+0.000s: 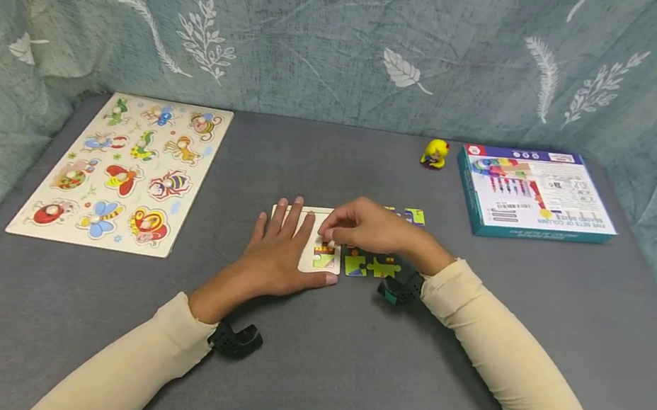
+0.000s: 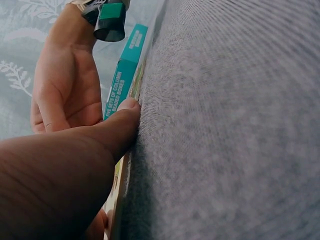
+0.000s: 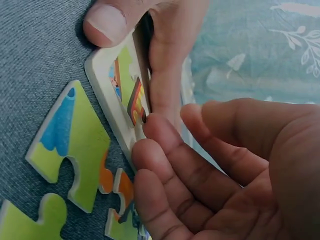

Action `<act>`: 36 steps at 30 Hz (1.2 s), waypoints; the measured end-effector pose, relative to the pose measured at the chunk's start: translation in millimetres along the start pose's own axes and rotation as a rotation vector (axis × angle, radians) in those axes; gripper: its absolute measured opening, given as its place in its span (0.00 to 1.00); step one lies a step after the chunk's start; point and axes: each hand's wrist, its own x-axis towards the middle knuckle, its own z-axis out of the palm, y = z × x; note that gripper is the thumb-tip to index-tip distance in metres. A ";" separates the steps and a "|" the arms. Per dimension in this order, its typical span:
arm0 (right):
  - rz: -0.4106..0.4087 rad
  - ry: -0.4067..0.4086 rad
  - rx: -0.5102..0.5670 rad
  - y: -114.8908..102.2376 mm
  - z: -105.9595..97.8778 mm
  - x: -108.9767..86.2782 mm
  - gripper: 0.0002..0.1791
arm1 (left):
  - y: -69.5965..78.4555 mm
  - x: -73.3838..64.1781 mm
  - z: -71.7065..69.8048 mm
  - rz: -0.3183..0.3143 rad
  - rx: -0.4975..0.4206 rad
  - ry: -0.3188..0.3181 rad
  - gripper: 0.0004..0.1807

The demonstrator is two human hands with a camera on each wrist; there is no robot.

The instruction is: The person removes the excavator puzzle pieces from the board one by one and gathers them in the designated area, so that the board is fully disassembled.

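Observation:
My left hand [image 1: 278, 254] lies spread over a small pale wooden puzzle board [image 1: 296, 232], its thumb along the near edge. My right hand [image 1: 373, 228] has curled fingers over the board's right half. At those fingertips, a small red-and-yellow puzzle piece [image 3: 135, 102] stands tilted inside the board's frame. How the thumb meets the piece is hidden. A green piece [image 3: 125, 62] lies in the board beside it. Right of the board, loose green jigsaw pieces [image 1: 384, 267] lie on the cloth, and a green-and-blue piece [image 3: 80, 145] is among them.
A large insect peg puzzle [image 1: 149, 133] lies at the left. A teal-edged box [image 1: 536, 195] lies at the back right, with a small yellow-haired figurine [image 1: 435, 154] beside it. More loose pieces [image 1: 414, 216] show behind my right hand. A patterned curtain [image 1: 330, 33] hangs behind the grey tabletop.

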 end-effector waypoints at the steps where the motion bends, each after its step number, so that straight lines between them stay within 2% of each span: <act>1: -0.007 0.001 -0.001 -0.3 0.0 0.3 0.11 | -0.1 -0.1 -0.1 -0.001 0.000 -0.002 0.62; 16: -0.068 -0.015 0.040 2.3 0.1 5.1 0.12 | -1.3 -0.8 -0.7 -0.003 -0.012 -0.012 0.61; 26: -0.050 -0.044 0.061 0.8 3.8 6.0 0.12 | -0.9 -0.1 0.0 -0.011 -0.002 -0.011 0.62; 30: -0.045 -0.072 0.038 -1.3 5.1 5.5 0.10 | -1.0 -0.5 0.0 -0.002 -0.008 -0.002 0.62; 36: -0.051 -0.070 -0.003 -1.9 5.5 6.2 0.09 | -2.2 -0.6 1.4 0.005 -0.009 0.009 0.62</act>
